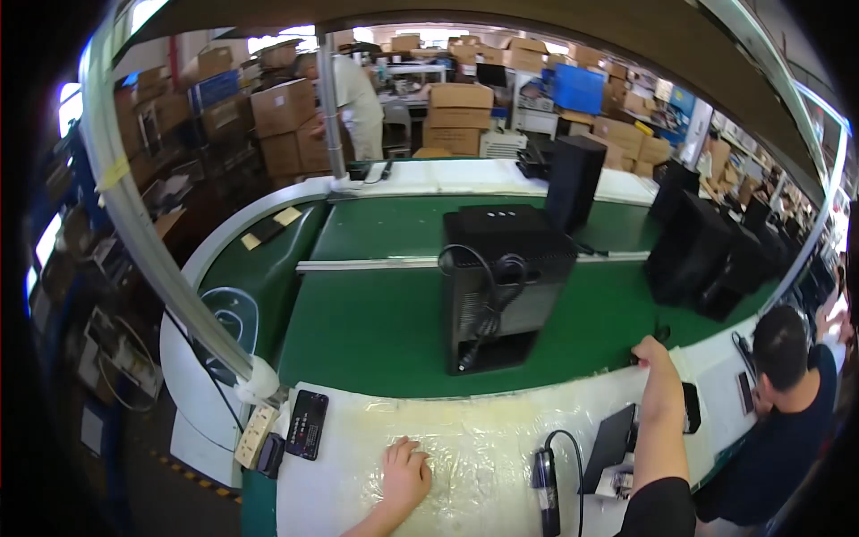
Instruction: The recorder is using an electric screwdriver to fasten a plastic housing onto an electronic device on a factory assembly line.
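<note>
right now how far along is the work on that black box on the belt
Done: the black box stands on the green belt with its cord bundled on the side. In hand: nothing is gripped; the left hand lies flat on the plastic-covered bench, and the right hand reaches the belt edge. Left: the box is untouched.

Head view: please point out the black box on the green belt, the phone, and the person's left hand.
black box (501, 286), head view, its front face
phone (307, 424), head view, its screen
left hand (407, 473), head view, its back
</note>
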Demonstrator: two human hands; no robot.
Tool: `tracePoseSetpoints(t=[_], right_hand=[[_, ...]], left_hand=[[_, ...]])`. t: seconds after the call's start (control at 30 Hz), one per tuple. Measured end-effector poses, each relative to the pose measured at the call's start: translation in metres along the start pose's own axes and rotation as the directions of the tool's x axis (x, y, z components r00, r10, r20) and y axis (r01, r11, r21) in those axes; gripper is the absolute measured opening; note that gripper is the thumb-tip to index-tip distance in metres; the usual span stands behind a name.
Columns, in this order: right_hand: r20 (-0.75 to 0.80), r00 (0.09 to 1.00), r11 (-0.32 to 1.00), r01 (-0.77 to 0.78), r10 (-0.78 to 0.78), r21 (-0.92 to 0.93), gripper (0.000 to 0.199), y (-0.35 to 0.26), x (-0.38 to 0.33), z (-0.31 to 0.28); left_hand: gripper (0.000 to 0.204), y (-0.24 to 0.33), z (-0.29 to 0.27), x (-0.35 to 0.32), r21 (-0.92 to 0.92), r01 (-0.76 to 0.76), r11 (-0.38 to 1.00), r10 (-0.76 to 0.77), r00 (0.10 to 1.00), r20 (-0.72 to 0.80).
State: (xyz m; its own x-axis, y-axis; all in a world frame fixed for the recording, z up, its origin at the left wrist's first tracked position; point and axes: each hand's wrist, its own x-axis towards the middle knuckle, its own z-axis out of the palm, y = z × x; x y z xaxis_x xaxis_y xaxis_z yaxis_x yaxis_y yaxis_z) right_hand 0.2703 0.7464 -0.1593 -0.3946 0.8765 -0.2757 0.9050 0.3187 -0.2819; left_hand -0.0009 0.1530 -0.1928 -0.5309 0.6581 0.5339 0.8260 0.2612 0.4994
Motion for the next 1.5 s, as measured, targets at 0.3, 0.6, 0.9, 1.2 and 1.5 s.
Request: tracePoseSetpoints(t=[0.3,0.6,0.9,1.2,1.5], right_hand=[[-0.121,0.993,0.988,-0.022,0.003,-0.155,0.047,-0.131,-0.034,-0.004],[0.027,0.986,0.951,0.168,-0.166,-0.261,0.047,-0.146,-0.077,0.004],[0.186,0.885,0.857,0.461,-0.427,-0.229,0.044,-0.233,-0.172,0.019],[0.255,0.744,0.772,0.635,-0.617,0.015,0.044,-0.275,-0.28,0.028],[-0.209,0.956,0.874,0.276,-0.207,0.399,0.036,-0.259,-0.335,0.1]], left_hand=[[0.013,-0.01,-0.01,-0.015,0.062,0.08,0.995,-0.08,0.997,-0.004],[0.014,0.004,-0.006,-0.005,0.039,0.019,0.999,-0.02,0.999,0.036],[0.014,0.001,-0.006,-0.009,0.046,0.003,0.999,-0.004,1.0,0.031],[0.017,0.056,-0.014,0.037,-0.245,-0.139,0.959,0.16,0.985,0.067],[0.047,0.309,0.103,0.358,-0.566,0.185,0.803,-0.022,0.959,0.283]])
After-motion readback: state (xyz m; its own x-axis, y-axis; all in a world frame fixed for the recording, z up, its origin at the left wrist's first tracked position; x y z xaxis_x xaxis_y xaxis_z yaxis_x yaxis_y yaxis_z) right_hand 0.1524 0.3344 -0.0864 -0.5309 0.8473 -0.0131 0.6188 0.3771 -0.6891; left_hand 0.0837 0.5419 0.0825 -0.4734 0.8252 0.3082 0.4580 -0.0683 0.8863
